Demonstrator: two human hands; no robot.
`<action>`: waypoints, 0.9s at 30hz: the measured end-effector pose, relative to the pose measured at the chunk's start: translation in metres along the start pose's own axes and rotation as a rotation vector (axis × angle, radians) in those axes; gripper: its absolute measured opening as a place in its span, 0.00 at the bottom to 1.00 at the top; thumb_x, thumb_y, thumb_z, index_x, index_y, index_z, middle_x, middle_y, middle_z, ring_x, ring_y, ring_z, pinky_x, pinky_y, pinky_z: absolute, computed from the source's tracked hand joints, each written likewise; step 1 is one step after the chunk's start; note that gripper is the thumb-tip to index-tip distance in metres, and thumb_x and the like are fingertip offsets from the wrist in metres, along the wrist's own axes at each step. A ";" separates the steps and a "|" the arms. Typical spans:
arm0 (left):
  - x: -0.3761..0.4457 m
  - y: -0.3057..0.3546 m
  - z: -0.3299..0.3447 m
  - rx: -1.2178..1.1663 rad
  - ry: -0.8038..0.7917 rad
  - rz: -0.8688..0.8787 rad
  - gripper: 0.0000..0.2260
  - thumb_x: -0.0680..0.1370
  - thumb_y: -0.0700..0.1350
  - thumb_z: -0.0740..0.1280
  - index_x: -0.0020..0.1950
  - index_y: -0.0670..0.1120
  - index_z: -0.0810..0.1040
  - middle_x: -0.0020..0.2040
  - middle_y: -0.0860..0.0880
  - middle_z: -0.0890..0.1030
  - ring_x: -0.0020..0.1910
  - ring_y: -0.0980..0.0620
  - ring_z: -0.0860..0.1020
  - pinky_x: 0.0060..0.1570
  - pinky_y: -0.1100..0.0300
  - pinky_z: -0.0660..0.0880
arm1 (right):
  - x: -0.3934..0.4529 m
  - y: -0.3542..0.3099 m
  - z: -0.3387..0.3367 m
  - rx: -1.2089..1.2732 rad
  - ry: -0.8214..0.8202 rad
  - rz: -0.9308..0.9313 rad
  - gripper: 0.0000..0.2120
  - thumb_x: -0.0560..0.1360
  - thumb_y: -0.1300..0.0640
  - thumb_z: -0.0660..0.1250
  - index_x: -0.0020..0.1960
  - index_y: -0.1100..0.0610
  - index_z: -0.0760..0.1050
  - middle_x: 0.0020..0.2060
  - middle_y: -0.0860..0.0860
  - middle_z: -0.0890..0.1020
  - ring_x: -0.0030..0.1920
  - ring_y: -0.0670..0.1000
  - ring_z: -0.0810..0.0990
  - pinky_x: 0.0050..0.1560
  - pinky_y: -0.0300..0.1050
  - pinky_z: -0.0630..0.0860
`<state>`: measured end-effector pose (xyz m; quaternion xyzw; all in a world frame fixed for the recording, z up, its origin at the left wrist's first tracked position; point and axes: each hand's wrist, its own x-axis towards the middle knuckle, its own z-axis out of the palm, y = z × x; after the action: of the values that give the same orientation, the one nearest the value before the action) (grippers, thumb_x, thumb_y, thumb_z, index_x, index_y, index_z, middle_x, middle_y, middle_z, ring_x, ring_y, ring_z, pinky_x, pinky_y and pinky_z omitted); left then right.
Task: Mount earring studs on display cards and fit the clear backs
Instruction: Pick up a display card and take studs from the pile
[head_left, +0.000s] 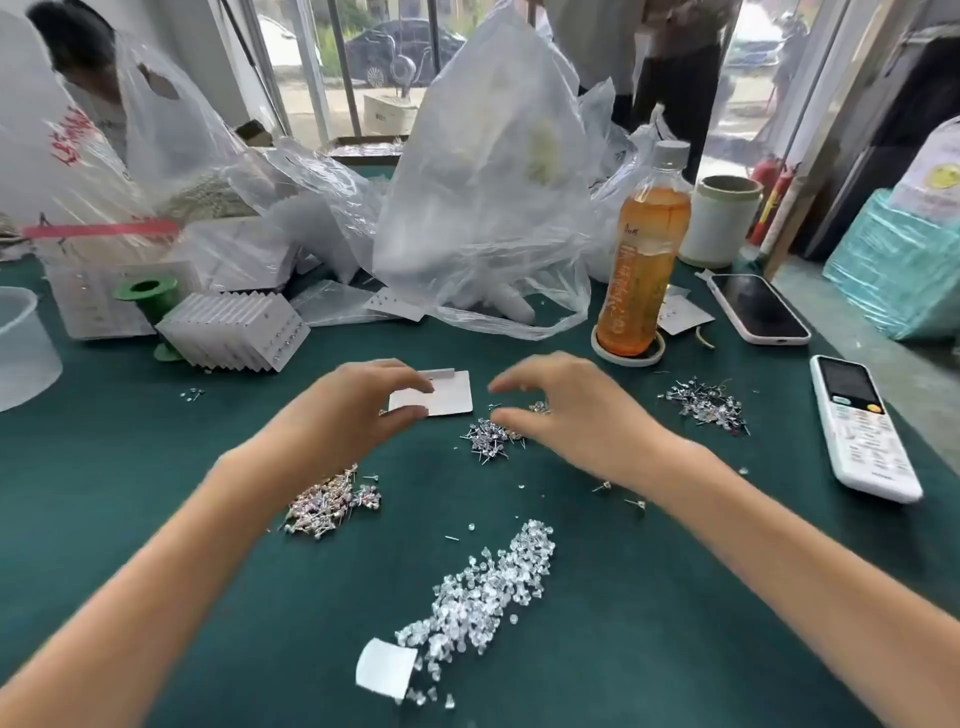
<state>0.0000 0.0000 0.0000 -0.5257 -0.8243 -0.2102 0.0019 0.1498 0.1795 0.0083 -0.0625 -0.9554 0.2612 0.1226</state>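
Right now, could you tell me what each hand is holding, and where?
The left hand pinches the white display card at its left edge. The right hand holds nothing visible.

White display card (447, 399) flat on green cloth, stud piles (488, 437) beside, clear backs (488, 587) nearer
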 end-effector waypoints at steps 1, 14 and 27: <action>0.008 -0.002 0.009 0.021 -0.019 -0.062 0.12 0.76 0.47 0.68 0.60 0.48 0.79 0.57 0.53 0.79 0.52 0.49 0.78 0.54 0.57 0.72 | 0.017 0.000 0.009 -0.083 -0.005 0.009 0.17 0.76 0.48 0.68 0.63 0.51 0.76 0.59 0.46 0.79 0.61 0.48 0.72 0.63 0.46 0.69; 0.018 -0.027 0.050 0.135 0.059 0.013 0.12 0.79 0.50 0.64 0.46 0.42 0.79 0.49 0.49 0.82 0.46 0.46 0.78 0.43 0.51 0.74 | 0.072 0.006 0.053 -0.615 -0.168 -0.108 0.16 0.81 0.46 0.57 0.56 0.53 0.79 0.53 0.51 0.81 0.61 0.53 0.72 0.60 0.48 0.66; 0.015 -0.005 0.035 -0.605 0.622 -0.391 0.06 0.79 0.41 0.65 0.51 0.41 0.80 0.41 0.52 0.80 0.36 0.65 0.77 0.39 0.72 0.72 | 0.058 0.005 0.047 0.540 0.221 0.300 0.24 0.75 0.48 0.70 0.66 0.57 0.71 0.54 0.52 0.80 0.53 0.48 0.77 0.51 0.39 0.72</action>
<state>-0.0040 0.0234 -0.0300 -0.2498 -0.7697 -0.5848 0.0559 0.0814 0.1713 -0.0216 -0.1958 -0.8127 0.5118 0.1980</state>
